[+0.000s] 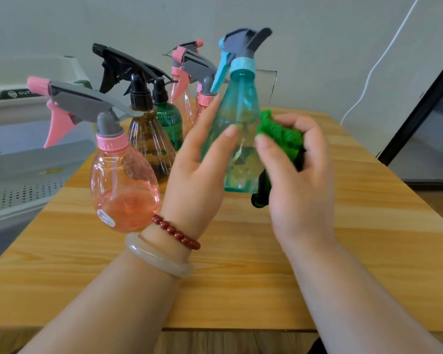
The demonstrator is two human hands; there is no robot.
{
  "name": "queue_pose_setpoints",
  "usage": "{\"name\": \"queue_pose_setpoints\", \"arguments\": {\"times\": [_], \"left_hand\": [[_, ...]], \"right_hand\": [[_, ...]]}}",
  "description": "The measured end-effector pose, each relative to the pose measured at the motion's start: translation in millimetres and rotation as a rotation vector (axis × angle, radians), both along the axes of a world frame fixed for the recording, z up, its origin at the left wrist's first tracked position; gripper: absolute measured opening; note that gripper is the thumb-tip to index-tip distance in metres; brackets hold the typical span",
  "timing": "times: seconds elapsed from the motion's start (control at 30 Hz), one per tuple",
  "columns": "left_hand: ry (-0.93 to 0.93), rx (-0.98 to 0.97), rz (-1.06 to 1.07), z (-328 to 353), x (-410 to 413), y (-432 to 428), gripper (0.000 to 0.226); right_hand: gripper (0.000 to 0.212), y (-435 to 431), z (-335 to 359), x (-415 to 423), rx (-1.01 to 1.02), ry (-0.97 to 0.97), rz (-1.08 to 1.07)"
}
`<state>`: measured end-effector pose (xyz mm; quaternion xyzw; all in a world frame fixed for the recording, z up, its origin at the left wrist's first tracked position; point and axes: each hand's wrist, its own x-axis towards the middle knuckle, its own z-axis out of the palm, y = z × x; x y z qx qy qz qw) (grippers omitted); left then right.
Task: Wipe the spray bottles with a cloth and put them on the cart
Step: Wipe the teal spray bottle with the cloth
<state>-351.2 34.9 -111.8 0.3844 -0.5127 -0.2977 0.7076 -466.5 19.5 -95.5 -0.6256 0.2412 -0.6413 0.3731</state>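
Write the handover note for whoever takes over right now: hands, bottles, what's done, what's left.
Left hand: holds the teal bottle upright above the table.
Right hand: grips the cloth, pressed to that bottle's side.
On the table: front pink bottle, brown bottle, green bottle, two pink bottles at the back.
Cart: at the left; no bottle shows on it.
Done: nothing visibly stowed.
Left: finish wiping teal, place it, then the other five.

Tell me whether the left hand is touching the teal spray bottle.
Touching. The head view shows the left hand holding the teal spray bottle, with the thumb laid across its front and the fingers along its left side.
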Motion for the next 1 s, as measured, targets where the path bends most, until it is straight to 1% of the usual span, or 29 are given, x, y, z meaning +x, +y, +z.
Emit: {"name": "queue_pose_setpoints", "arguments": {"times": [0.07,0.1,0.13,0.17,0.23,0.3,0.37,0.43,0.53,0.6,0.67,0.7,0.77,0.83,0.87,0.93,1.0], "left_hand": [[0.054,0.012,0.011,0,5,-1,0.056],[0.046,0.016,0.018,0,7,-2,0.059],[0.032,0.020,0.021,0,8,-2,0.062],[0.010,0.020,0.019,0,9,-2,0.062],[-0.062,0.016,0.011,-2,7,-1,0.056],[-0.122,0.011,0.001,-3,1,1,0.049],[-0.134,0.006,0.004,-5,-4,3,0.046],[-0.109,-0.003,0.017,-4,-5,3,0.047],[-0.021,0.003,0.029,-3,2,0,0.051],[-0.010,0.005,0.032,-3,6,-1,0.053],[-0.037,0.005,0.030,-3,5,-2,0.053],[-0.067,0.003,0.034,-3,3,-1,0.051],[-0.125,-0.001,0.032,-5,-3,1,0.047],[-0.144,0.006,0.035,-6,-7,2,0.046],[-0.142,0.010,0.040,-6,-7,2,0.047],[-0.105,0.010,0.048,-6,-3,0,0.049],[-0.047,0.025,0.052,-6,4,-2,0.055]], "right_hand": [[0.014,-1,-6,-4,-0.402,0.283,-0.095],[0.013,-3,-8,-5,-0.550,0.380,-0.132],[0.013,-5,-9,-5,-0.627,0.432,-0.163],[0.013,-8,-8,-5,-0.656,0.450,-0.190],[0.011,-14,-4,-6,-0.609,0.430,-0.264],[0.009,-18,1,-8,-0.449,0.372,-0.331],[0.011,-21,3,-10,-0.331,0.328,-0.333],[0.011,-19,2,-12,-0.381,0.336,-0.294],[0.007,-13,-5,-13,-0.564,0.400,-0.171],[0.008,-11,-7,-13,-0.649,0.435,-0.148],[0.010,-13,-7,-13,-0.637,0.435,-0.171],[0.010,-15,-6,-13,-0.585,0.415,-0.194],[0.009,-19,-5,-15,-0.401,0.332,-0.248],[0.010,-22,-5,-15,-0.251,0.259,-0.237],[0.011,-22,-6,-16,-0.250,0.261,-0.233],[0.010,-19,-7,-16,-0.360,0.311,-0.207],[0.010,-13,-10,-14,-0.469,0.363,-0.136]]}}
